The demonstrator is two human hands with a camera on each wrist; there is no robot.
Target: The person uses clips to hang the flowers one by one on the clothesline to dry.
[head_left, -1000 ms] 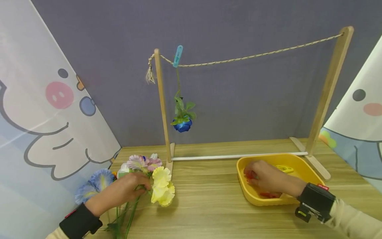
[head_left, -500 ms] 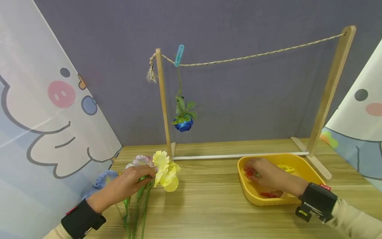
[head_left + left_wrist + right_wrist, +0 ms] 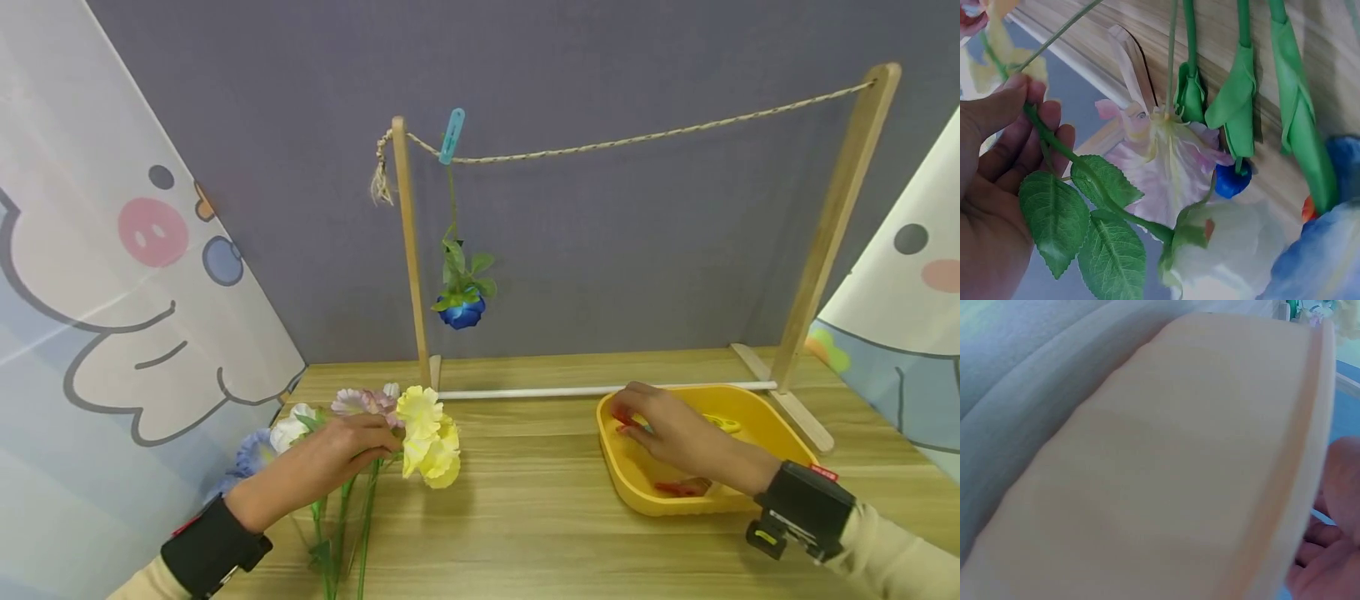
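My left hand (image 3: 377,442) grips the green stem (image 3: 1054,142) of a yellow flower (image 3: 429,435), just right of a bunch of pink (image 3: 366,402), white (image 3: 288,430) and blue (image 3: 251,455) flowers on the wooden table (image 3: 525,517). The left wrist view shows that stem between thumb and fingers, with leaves (image 3: 1079,219) and a pink bloom (image 3: 1160,162) beside it. Inside the yellow tray (image 3: 780,433) my right hand (image 3: 627,422) pinches a red clip (image 3: 621,420). A yellow clip (image 3: 724,423) and another red clip (image 3: 678,487) lie in the tray. The tray wall (image 3: 1179,456) fills the right wrist view.
A wooden rack (image 3: 411,250) with a rope (image 3: 645,133) stands at the back of the table. A teal clip (image 3: 451,135) holds a blue flower (image 3: 460,312) hanging head down from the rope. Printed curtains flank both sides.
My left hand has carried the yellow flower up and to the right, away from the bunch. My right hand has shifted slightly toward the tray's far left rim with the red clip.
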